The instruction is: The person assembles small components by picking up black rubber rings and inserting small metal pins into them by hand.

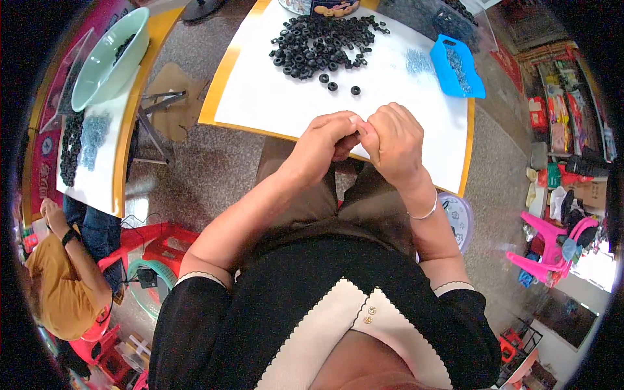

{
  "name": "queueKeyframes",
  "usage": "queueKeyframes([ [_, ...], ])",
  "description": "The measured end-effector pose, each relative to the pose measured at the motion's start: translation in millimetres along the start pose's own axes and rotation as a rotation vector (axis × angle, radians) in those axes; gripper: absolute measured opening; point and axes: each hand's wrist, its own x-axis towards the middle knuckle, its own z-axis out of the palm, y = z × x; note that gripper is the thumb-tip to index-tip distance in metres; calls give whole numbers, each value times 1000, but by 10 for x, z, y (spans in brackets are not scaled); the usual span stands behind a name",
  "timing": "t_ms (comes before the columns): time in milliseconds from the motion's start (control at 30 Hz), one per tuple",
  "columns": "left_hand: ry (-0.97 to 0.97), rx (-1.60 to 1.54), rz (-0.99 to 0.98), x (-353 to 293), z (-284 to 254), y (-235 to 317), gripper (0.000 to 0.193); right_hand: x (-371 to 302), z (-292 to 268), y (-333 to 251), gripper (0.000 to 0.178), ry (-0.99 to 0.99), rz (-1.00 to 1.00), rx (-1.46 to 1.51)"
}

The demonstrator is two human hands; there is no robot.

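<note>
On the near edge of the white table [273, 97] the person's two hands meet, close to the body, so the small work sits right under the eyes. The table is the biggest thing, with a yellow rim, and it is pulled up to the lap so everything is easy to reach.

Farther back lies a big pile of black rings [322, 42]. They are small, round, dark and thick, each with a hole in the middle, like tiny tyres. A few loose black rings [338, 84] lie apart from the pile, nearer the hands, handy to pick up.

To the right sits a blue tray [469, 81] with small silvery metal bits in it, and more silvery bits [418, 62] lie on the table just beside it. Both kinds of parts are in reach of either arm.

The left hand [322, 140] is curled, its fingertips pinched together against the other hand. The right hand [393, 140] is curled too, thumb and finger pressed tight. Both pinch something very small between them, but it is hidden by the fingers, so I cannot tell what it is.

A thin silver bracelet [426, 212] sits on the right wrist.
</note>
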Motion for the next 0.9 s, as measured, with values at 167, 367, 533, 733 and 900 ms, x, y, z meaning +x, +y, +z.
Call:
queueKeyframes([
  [167,156,282,219,-13,48,-20,24,-64,42,25,21,-2,118,71],
  [367,236,532,373,-2,34,9,25,-64,124,42,16,-42,270,250],
  [533,142,366,216,51,-95,0,28,-54,170,86,16,-68,136,173],
  [733,142,-180,-72,45,-66,40,23,3,158,97,10,-42,54,186],
  [900,129,-148,41,24,-14,78,22,-20,103,21,9,4,324,393],
])
